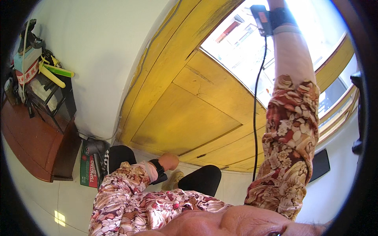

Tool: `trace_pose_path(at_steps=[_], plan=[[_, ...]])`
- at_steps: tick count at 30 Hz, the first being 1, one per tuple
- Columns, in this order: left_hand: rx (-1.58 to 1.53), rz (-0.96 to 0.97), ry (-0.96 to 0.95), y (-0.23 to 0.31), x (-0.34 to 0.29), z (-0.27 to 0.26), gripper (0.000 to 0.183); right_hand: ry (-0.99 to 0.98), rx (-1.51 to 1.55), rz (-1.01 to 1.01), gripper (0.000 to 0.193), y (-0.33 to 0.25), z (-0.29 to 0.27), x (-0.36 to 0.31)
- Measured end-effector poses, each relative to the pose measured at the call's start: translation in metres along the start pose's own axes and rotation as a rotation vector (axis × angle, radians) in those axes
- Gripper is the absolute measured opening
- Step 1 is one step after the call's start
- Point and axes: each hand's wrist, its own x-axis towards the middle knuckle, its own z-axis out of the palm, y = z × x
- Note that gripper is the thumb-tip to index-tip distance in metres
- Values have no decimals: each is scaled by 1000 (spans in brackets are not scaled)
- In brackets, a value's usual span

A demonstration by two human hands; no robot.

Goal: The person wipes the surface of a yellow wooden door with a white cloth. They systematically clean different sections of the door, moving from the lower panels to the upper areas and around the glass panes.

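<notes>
My left hand [168, 161] hangs low, close to the bottom edge of the yellow wooden door [185, 106]. It looks rounded and closed, and whatever it may hold is hidden; a black strap [157, 167] circles that wrist. My right arm [291, 133], in a flowered sleeve, is raised high across the bright glass pane [232, 43] in the door's upper part. On the right wrist a black strap [282, 16] carries a small dark box [261, 19], from which a black cable [255, 118] runs down. The right fingers lie beyond the top edge.
At left stands a reddish-brown cabinet [35, 145], topped by a black rack [59, 98], a box [28, 67] and a yellow-green handled tool [55, 72]. A green and red carton [87, 167] sits on the floor beside it. A dark flat panel [321, 165] is at right.
</notes>
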Motion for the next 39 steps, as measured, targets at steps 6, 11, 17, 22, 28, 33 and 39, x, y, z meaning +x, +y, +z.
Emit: trace_pose_path(at_steps=[6, 11, 17, 22, 28, 33, 39], plan=[[5, 48, -20, -11, -3, 1, 15, -91, 53, -45, 29, -50, 0, -51], [-22, 54, 35, -12, -7, 2, 15, -152, 241, -335, 34, -59, -17, -67], [-6, -9, -81, -10, -3, -4, 18, -115, 11, -188, 34, 1, -9, -13], [69, 12, -159, -8, -3, -9, 21, 58, -176, -142, 33, 50, 8, 39], [5, 1, -175, 2, -10, -18, 19, 139, -200, 56, 34, 36, 22, 40], [-50, 94, -57, -5, -15, -11, 20, 40, -106, 153, 35, 2, 12, 30], [-20, 8, -128, -13, -7, 0, 19, -45, 23, -23, 43, -46, 9, -29]])
